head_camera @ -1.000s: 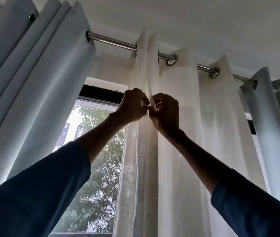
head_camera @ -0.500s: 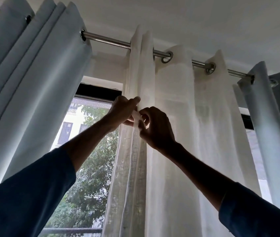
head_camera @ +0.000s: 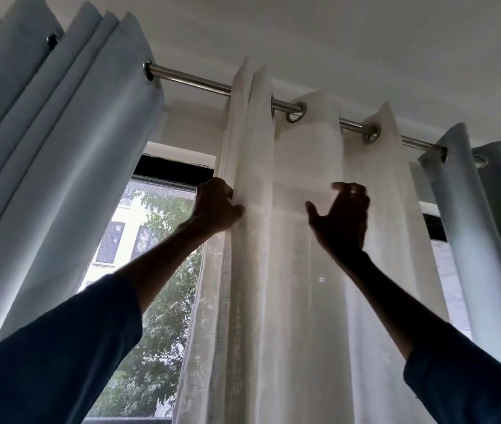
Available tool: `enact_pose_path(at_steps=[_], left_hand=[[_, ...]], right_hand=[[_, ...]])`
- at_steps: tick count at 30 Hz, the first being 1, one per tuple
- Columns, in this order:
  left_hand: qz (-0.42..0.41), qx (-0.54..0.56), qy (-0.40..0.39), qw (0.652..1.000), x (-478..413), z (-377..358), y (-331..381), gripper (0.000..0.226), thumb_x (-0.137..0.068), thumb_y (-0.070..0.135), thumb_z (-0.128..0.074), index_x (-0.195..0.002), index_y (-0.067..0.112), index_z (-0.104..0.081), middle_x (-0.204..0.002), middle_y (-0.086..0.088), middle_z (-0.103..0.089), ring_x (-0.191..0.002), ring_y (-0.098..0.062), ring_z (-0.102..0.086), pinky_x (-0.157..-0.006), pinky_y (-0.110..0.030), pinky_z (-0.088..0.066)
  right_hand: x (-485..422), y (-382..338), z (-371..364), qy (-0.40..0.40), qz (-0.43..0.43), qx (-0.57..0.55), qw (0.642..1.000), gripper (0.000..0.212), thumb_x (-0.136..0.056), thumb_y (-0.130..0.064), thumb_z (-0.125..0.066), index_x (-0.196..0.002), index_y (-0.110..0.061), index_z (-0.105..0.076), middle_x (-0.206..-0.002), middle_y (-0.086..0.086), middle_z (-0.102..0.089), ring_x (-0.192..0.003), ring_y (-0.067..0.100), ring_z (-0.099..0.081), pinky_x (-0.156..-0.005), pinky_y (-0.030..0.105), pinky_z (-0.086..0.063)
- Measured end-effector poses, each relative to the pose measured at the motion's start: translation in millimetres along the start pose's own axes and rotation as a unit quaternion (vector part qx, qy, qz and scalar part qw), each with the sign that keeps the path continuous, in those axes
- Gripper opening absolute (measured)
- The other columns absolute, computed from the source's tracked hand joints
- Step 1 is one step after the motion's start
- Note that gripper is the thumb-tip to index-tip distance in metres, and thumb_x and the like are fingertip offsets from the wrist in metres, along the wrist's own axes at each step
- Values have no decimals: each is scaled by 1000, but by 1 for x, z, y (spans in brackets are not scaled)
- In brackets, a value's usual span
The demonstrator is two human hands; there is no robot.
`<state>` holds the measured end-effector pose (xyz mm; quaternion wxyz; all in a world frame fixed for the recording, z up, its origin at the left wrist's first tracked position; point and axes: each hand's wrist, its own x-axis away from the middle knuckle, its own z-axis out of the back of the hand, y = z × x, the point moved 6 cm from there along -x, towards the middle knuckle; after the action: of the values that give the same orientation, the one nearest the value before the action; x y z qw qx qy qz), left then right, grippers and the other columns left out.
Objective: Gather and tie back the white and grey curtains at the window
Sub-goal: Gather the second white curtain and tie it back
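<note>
Two hands that were knotted together at the front fold half a second ago have now come apart. The left hand [head_camera: 217, 206] stays at the near edge of the white curtain [head_camera: 298, 270], fingers curled in and pinching that narrow fold. The right hand [head_camera: 342, 215] has let go and swung out to the right, with its fingers spread and loosely bent and nothing in them. Against the bright cloth it is only a dark shape, so I cannot say whether it brushes the fabric or hangs just in front. To my eye the small fiddling at the fold is over, and the person is set to sweep the loose pleats back toward the left hand. The gathering looks barely begun and nothing is tied yet. The white curtain hangs in the middle of the window [head_camera: 151, 240], spread in wide pleats. The left grey curtain [head_camera: 59, 148] is already bunched tight, and the right grey curtain [head_camera: 469, 224] hangs at the far side. No box or basket is in sight. The only thing holding anything is the rod [head_camera: 191, 81], with all three curtains threaded on it through metal rings [head_camera: 296, 113].
</note>
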<state>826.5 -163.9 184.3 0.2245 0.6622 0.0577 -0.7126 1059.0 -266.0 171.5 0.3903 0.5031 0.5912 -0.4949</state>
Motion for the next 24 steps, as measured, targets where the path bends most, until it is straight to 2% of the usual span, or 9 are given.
enact_pose_path(at_steps=[2,4,10,12,14,17,19,21,24], left_hand=[[-16,-10,18,1000,0,2,0,27,-72,18,-77,-84,-5,-71,-82,-11,-69,-82,-25,-63,-67,-22,-40],[-55,-22,35,998,1,5,5,26,-73,11,-78,-92,-4,-68,-87,-9,-68,-84,-25,-62,-68,-22,-41],[-128,22,61,990,12,18,17,47,-75,-3,-70,-119,-6,-52,-72,8,-47,-62,-10,-46,-52,-3,-36],[-154,50,75,984,18,24,19,56,-74,-10,-62,-127,-5,-43,-62,11,-40,-52,-1,-41,-48,-6,-37],[-176,40,88,980,19,28,15,65,-72,-16,-53,-133,3,-39,-54,6,-34,-43,-5,-36,-41,-18,-34],[-197,-11,71,978,15,27,9,51,-73,-14,-50,-117,11,-54,-51,1,-44,-43,-12,-45,-47,-31,-43],[-187,-18,58,980,10,26,5,31,-74,-9,-53,-95,9,-67,-61,-3,-63,-54,-13,-58,-60,-34,-51],[-162,-2,52,986,3,26,2,26,-73,-5,-54,-86,8,-73,-72,-5,-70,-63,-12,-63,-67,-29,-53],[-153,15,46,987,-3,28,5,28,-71,-4,-55,-83,7,-77,-80,-7,-75,-69,-7,-61,-70,-12,-46]], right_hand=[[-11,21,-2,-38,-79,-1,996,84,-78,-52,-77,-137,-5,-42,-136,17,-43,-126,36,-45,-98,46,-44],[-14,32,-10,-76,-124,-35,989,89,-75,-50,-82,-139,-5,-39,-135,17,-49,-125,37,-49,-98,45,-44],[-15,9,-10,-52,-64,-45,996,30,-85,-15,-65,-114,-10,-63,-109,10,-70,-112,34,-60,-92,36,-44],[-16,-11,-12,-69,-36,-21,997,25,-88,-14,-62,-112,-7,-65,-112,11,-68,-113,35,-57,-91,35,-42],[-17,-34,-12,-74,-14,-20,997,26,-89,-16,-62,-113,-7,-65,-116,12,-65,-115,35,-55,-92,34,-41],[-20,-74,-12,-74,13,-50,996,26,-88,-15,-62,-114,-10,-65,-120,10,-64,-116,33,-55,-95,34,-41],[-19,-101,-13,-68,36,-58,995,14,-84,-10,-61,-97,-11,-67,-105,9,-68,-102,33,-62,-81,33,-45],[-19,-124,-15,-56,54,-76,994,5,-77,-4,-60,-76,-8,-62,-83,9,-68,-82,31,-65,-67,31,-45],[-15,-152,-22,-51,97,-97,989,9,-74,1,-59,-67,-5,-55,-71,12,-63,-68,33,-60,-60,37,-49]])
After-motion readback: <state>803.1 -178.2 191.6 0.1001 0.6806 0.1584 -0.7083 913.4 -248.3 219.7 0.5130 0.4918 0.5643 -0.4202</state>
